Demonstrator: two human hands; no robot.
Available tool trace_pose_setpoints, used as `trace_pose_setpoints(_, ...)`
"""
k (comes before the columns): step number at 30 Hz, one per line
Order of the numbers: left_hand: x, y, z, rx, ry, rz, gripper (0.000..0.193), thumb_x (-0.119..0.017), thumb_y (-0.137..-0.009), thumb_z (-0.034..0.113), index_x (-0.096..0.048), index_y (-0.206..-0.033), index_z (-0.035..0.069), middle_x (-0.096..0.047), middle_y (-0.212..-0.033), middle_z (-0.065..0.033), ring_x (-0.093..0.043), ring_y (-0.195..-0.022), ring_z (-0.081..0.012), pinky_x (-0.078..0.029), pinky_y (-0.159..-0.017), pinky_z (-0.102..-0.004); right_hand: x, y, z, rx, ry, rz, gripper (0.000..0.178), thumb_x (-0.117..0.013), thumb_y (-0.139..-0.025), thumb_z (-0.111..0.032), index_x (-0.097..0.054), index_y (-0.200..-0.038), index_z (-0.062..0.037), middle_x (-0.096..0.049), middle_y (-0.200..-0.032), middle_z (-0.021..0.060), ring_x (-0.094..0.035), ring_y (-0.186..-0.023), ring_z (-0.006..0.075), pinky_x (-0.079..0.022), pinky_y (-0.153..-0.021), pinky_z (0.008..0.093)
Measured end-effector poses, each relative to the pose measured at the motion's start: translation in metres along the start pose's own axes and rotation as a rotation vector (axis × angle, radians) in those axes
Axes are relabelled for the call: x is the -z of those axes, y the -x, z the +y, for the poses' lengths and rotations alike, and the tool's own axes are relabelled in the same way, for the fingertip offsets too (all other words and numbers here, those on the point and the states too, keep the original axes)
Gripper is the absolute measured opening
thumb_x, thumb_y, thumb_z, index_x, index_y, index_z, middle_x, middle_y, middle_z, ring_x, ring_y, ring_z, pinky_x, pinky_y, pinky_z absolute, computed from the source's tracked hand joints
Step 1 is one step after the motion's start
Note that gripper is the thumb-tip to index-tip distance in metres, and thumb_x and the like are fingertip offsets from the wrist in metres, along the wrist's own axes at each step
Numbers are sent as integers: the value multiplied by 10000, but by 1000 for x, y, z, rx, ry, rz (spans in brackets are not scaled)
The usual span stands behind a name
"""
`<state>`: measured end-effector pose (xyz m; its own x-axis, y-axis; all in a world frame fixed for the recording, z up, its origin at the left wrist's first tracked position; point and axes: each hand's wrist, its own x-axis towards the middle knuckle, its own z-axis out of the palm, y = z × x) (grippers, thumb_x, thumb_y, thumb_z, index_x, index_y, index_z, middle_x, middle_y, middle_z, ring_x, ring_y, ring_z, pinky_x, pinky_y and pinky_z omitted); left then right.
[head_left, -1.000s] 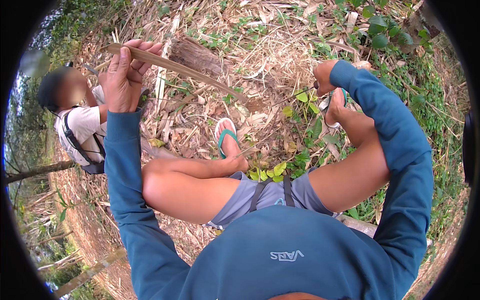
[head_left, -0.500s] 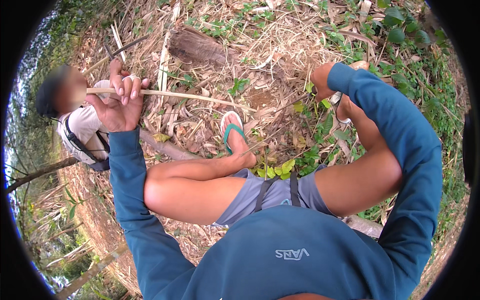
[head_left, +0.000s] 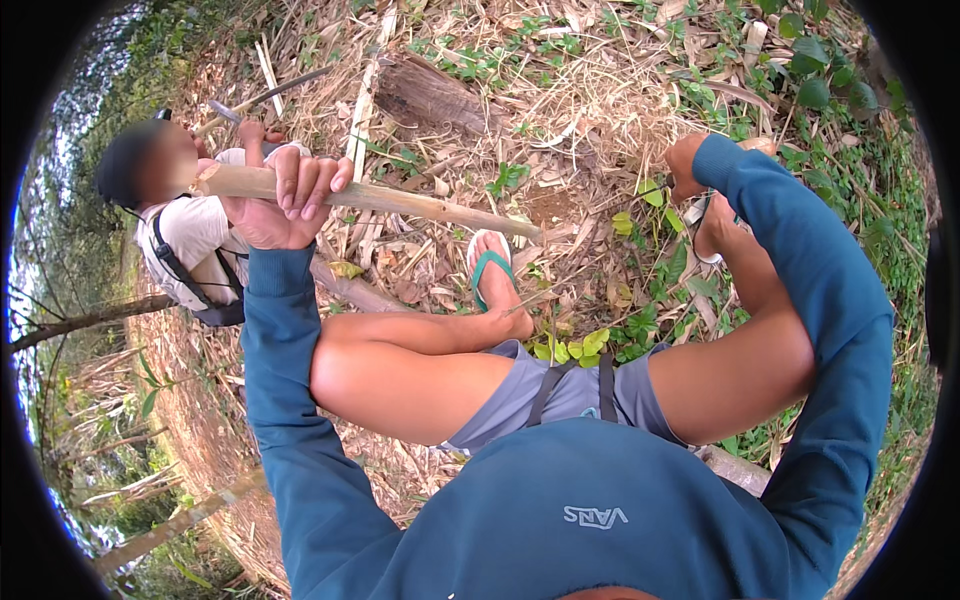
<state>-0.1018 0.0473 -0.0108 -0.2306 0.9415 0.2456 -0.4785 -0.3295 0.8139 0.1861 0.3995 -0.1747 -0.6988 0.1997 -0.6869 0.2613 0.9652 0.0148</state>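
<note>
Wood strip (head_left: 430, 206) sits gripped in my left hand (head_left: 285, 212); right of it, my right hand (head_left: 686, 168) curls, hold unclear; left of it, a worn backpack (head_left: 168, 262) hides its contents.

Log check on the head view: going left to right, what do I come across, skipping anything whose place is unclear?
Other person's dark cap → left hand holding a wooden piece → green-strapped flip-flop → yellow-green leaves by the shorts → right hand → dark green leaves, upper right.
</note>
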Motion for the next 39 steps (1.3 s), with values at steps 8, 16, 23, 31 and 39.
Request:
trace_pose_setpoints(8,-55,-28,-31,37,-564,131,692,-408,-889,718,-513,-1006,44,-471,-787,-6,-531,-814,-164,-443,-842,-360,13,14,-9,-104,43,-94,556,-737,-684,-528,-722,-885,-10,-701,-887,194,-679,-855,356,-540,-782,421)
trace_pose_setpoints(16,-165,-40,-46,67,-524,26,897,-718,-690,666,-392,-1175,-15,-478,-828,-52,-498,-757,-102,-447,-647,-261,-9,-7,2,-52,58,-59,544,-706,-715,-534,-733,-963,-51,-706,-916,177,-676,-883,344,-532,-820,417)
trace_pose_setpoints(23,-201,-23,-28,96,-417,12,1063,-741,-621,737,-326,-1217,-40,-488,-864,-113,-517,-806,-160,-459,-681,-316,-1,1,-6,-101,88,-101,539,-703,-718,-532,-733,-969,-56,-704,-920,182,-675,-887,346,-531,-824,418)
trace_pose_setpoints(31,-205,-9,-45,31,-437,62,1041,-717,-659,720,-301,-1236,-41,-488,-909,-149,-522,-853,-197,-454,-722,-349,-10,4,-9,-104,88,-131,534,-699,-722,-530,-733,-975,-61,-702,-925,188,-673,-892,348,-529,-829,420)
trace_pose_setpoints(39,-207,-19,-65,-33,-502,132,1019,-694,-697,702,-276,-1255,-41,-488,-954,-185,-526,-900,-235,-449,-763,-381,-13,6,-8,-88,91,-161,529,-696,-726,-528,-732,-982,-67,-700,-930,193,-671,-896,351,-527,-833,421)
